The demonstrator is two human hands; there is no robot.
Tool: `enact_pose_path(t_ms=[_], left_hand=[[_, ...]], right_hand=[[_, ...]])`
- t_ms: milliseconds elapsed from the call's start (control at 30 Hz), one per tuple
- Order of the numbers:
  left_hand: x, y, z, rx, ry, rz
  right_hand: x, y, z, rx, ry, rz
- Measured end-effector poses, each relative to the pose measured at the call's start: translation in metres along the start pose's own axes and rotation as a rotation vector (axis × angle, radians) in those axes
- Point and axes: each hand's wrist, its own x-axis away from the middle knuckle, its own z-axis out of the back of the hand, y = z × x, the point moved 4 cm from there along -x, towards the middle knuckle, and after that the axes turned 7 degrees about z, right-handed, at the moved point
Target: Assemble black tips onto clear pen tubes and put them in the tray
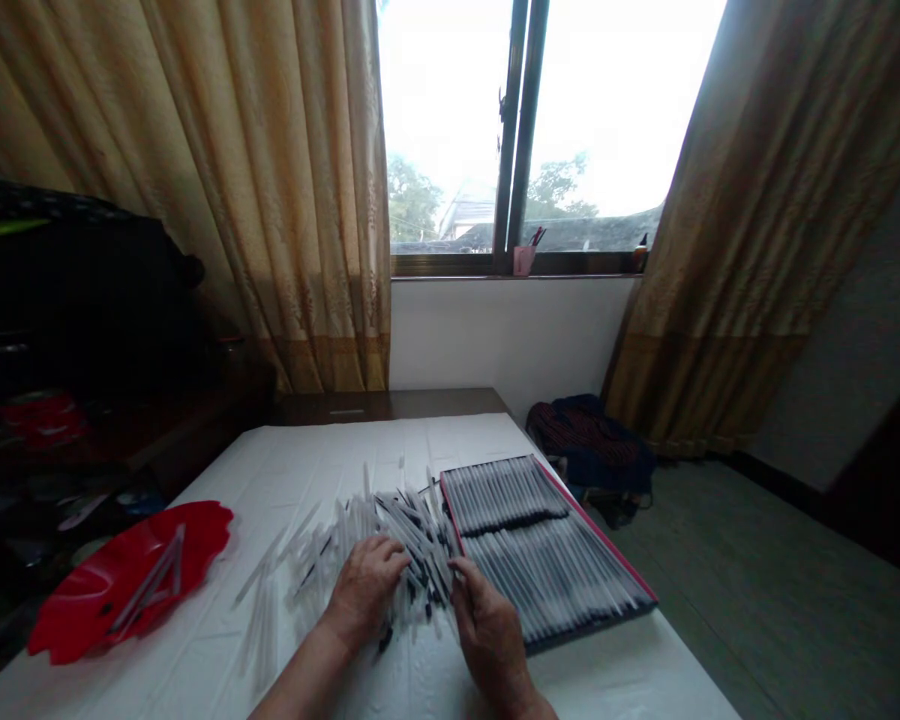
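Observation:
A loose pile of slender clear plastic tubes (352, 520), several with black ends, lies in the middle of the table. Over the pile my left hand (371, 580) is bent with its fingertips closed among the black-ended tubes; what they grip is hidden. My right hand (487, 630) is closed, thumb and fingers together, at the pile's right side; I cannot make out what is between them. Right beside it lies a flat tray (604, 528) with a pinkish-red edge, filled with two rows of the same tubes laid side by side, black ends towards me.
A red scalloped dish (206, 525) with a few clear tubes in it stands at the left of the white-covered table (270, 450). Dark shelving and a black bag (82, 290) are further left. Dark cloth (592, 440) is heaped beyond the table's right edge, below the window.

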Motion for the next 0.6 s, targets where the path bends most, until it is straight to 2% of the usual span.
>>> enact_pose_path(t_ms=[67, 200, 367, 433, 500, 600], left_hand=[[-0.009, 0.003, -0.008, -0.111, -0.044, -0.06], [-0.017, -0.002, -0.017, -0.144, -0.045, -0.089], [-0.01, -0.01, -0.002, -0.149, -0.005, -0.106], [0.0, -0.014, 0.009, -0.113, 0.049, -0.086], [0.013, -0.018, 0.019, -0.012, 0.152, -0.052], [0.034, -0.025, 0.026, 0.105, 0.28, -0.009]], right_hand=[[0.0, 0.003, 0.002, -0.124, 0.031, 0.012], [-0.003, 0.007, 0.006, -0.319, 0.063, -0.019], [-0.001, 0.007, 0.011, -0.477, 0.134, -0.099], [0.0, 0.003, 0.014, -0.574, 0.192, -0.141], [-0.001, -0.003, 0.015, -0.712, 0.249, -0.19], [-0.004, -0.013, 0.01, -0.918, 0.284, -0.267]])
